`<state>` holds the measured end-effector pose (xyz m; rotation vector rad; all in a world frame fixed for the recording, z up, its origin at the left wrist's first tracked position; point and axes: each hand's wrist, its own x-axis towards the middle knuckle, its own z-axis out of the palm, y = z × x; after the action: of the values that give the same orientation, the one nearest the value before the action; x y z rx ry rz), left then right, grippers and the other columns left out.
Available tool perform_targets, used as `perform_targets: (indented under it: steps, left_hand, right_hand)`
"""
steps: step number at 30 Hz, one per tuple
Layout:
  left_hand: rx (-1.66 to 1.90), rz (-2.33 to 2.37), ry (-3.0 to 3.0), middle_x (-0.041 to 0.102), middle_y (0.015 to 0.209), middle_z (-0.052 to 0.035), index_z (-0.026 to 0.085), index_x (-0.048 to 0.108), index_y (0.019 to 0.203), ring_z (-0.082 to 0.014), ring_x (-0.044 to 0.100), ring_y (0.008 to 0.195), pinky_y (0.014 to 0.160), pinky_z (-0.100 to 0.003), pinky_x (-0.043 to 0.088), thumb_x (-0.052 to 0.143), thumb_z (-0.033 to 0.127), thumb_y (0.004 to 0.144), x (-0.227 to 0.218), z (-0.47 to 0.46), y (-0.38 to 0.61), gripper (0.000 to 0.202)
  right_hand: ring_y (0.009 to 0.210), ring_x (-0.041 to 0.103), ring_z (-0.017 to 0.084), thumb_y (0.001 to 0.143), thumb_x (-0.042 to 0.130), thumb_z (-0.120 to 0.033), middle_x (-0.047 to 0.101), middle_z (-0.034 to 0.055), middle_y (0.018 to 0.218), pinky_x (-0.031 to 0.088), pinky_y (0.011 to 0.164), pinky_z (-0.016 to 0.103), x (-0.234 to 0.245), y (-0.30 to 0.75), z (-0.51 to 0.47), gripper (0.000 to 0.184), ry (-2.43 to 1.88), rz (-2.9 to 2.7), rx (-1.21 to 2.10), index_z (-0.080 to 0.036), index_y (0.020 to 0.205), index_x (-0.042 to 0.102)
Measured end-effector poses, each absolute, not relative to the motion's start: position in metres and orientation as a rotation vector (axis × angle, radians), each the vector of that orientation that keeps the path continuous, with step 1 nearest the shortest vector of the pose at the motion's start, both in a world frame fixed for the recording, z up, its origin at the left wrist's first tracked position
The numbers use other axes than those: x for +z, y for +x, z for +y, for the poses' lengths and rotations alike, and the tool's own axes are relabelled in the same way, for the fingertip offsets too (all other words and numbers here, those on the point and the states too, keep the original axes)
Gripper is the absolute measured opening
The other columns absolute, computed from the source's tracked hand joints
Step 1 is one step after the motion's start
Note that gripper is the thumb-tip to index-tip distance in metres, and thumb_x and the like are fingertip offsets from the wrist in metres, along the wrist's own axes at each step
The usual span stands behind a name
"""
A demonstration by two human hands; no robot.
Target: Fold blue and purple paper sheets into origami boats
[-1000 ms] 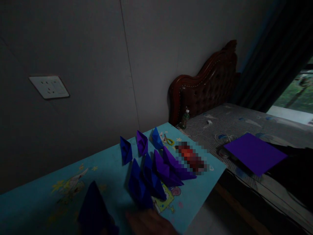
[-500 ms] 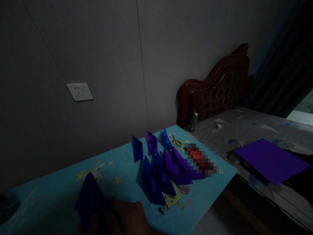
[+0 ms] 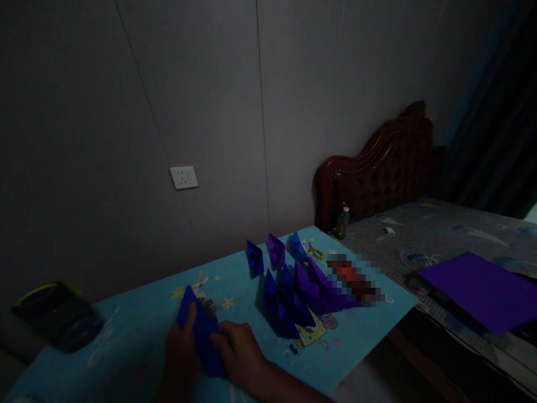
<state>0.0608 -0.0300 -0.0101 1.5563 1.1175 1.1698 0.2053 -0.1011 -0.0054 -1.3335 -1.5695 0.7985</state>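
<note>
A folded sheet of dark blue paper (image 3: pixel 203 336) is between my two hands above the near part of the table. My left hand (image 3: pixel 184 338) grips its left side, the thumb lying across the front and some fingertips showing behind. On the right edge, my right hand (image 3: pixel 239 347) pinches the paper between thumb and fingers. To the right stand several folded paper boats: dark blue ones (image 3: pixel 277 310) in front, purple ones (image 3: pixel 314 288) beside them, and a row behind with a brighter blue boat (image 3: pixel 297 247) at its right end.
The table (image 3: pixel 146 299) has a light blue cartoon cover. Yellow-handled scissors (image 3: pixel 318 253) and a blurred-out red item (image 3: pixel 352 280) lie at its right. A dark container with a yellow-green rim (image 3: pixel 59 316) stands at left. Purple paper (image 3: pixel 478 288) and a bottle (image 3: pixel 343 223) are on the bed.
My view has shifted left, bringing the container into sight. My left hand now shows clearly on the blue paper, which is held flatter and more elongated. The boats on the table stay put.
</note>
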Motion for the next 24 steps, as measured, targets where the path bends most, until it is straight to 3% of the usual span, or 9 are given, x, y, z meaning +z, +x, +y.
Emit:
perform_targets:
  steps: [3, 5, 9, 11, 13, 16, 19, 24]
  left_hand:
    - [1.388, 1.207, 0.987, 0.070, 0.068, -0.0010, 0.022, 0.066, 0.097, -0.0195, 0.067, 0.059, 0.055, -0.029, 0.057, 0.067, 0.047, 0.077, -0.001, -0.028, 0.066, 0.032]
    - [1.472, 1.180, 0.630, 0.068, 0.064, 0.0011, 0.019, 0.066, 0.092, -0.0144, 0.064, 0.051, 0.050, -0.024, 0.054, 0.062, 0.043, 0.083, 0.005, -0.028, 0.071, 0.026]
    - [1.457, 0.916, 0.420, 0.073, 0.080, -0.0035, 0.016, 0.066, 0.095, -0.0121, 0.070, 0.066, 0.061, -0.020, 0.056, 0.045, 0.030, 0.095, 0.015, -0.034, 0.083, 0.025]
    - [1.472, 0.883, 0.442, 0.074, 0.083, -0.0043, 0.017, 0.065, 0.100, -0.0138, 0.071, 0.070, 0.061, -0.021, 0.056, 0.049, 0.027, 0.094, 0.015, -0.038, 0.088, 0.019]
    - [1.517, 0.932, 0.488, 0.072, 0.073, -0.0020, 0.017, 0.064, 0.096, -0.0135, 0.070, 0.062, 0.054, -0.019, 0.052, 0.060, 0.030, 0.089, 0.011, -0.040, 0.091, 0.015]
    - [1.587, 0.950, 0.491, 0.070, 0.067, -0.0005, 0.017, 0.062, 0.096, -0.0131, 0.068, 0.057, 0.052, -0.019, 0.051, 0.068, 0.041, 0.082, 0.003, -0.039, 0.093, 0.028]
    - [1.576, 0.915, 0.468, 0.073, 0.077, -0.0057, 0.016, 0.062, 0.105, -0.0187, 0.072, 0.068, 0.061, -0.025, 0.055, 0.072, 0.047, 0.076, -0.001, -0.034, 0.093, 0.043]
    - [1.526, 0.835, 0.694, 0.066, 0.121, -0.0109, 0.026, 0.046, 0.137, -0.0237, 0.066, 0.108, 0.086, -0.030, 0.054, 0.075, 0.039, 0.075, -0.007, -0.039, 0.093, 0.070]
  right_hand:
    - [0.045, 0.053, 0.010, 0.097, 0.044, -0.036, 0.055, -0.0043, 0.052, 0.034, 0.047, 0.018, -0.010, 0.203, -0.103, 0.038, -1.341, -1.637, 0.954, -0.017, 0.069, 0.061]
    - [0.052, 0.057, 0.011, 0.098, 0.044, -0.034, 0.060, -0.0018, 0.056, 0.036, 0.052, 0.019, -0.011, 0.200, -0.102, 0.039, -1.409, -1.695, 0.828, -0.016, 0.068, 0.062]
    - [0.067, 0.063, 0.015, 0.099, 0.042, -0.031, 0.071, 0.0035, 0.072, 0.038, 0.063, 0.022, -0.009, 0.198, -0.101, 0.037, -1.549, -1.774, 0.533, -0.017, 0.073, 0.065]
    - [0.071, 0.065, 0.016, 0.100, 0.042, -0.032, 0.072, 0.0042, 0.076, 0.038, 0.065, 0.023, -0.010, 0.198, -0.103, 0.035, -1.571, -1.821, 0.491, -0.018, 0.078, 0.066]
    - [0.073, 0.066, 0.017, 0.099, 0.043, -0.033, 0.073, 0.0041, 0.079, 0.038, 0.066, 0.023, -0.014, 0.197, -0.106, 0.031, -1.542, -1.880, 0.477, -0.019, 0.083, 0.066]
    - [0.072, 0.066, 0.018, 0.101, 0.037, -0.033, 0.073, 0.0047, 0.078, 0.039, 0.068, 0.024, -0.019, 0.197, -0.108, 0.037, -1.515, -1.912, 0.456, -0.018, 0.084, 0.066]
    - [0.066, 0.067, 0.018, 0.103, 0.025, -0.039, 0.073, 0.0059, 0.075, 0.039, 0.064, 0.024, -0.021, 0.196, -0.103, 0.050, -1.506, -1.897, 0.439, -0.018, 0.085, 0.066]
    - [0.067, 0.071, 0.021, 0.103, 0.022, -0.038, 0.074, 0.0100, 0.078, 0.040, 0.060, 0.025, -0.013, 0.198, -0.098, 0.049, -1.646, -1.921, 0.310, -0.017, 0.098, 0.066]
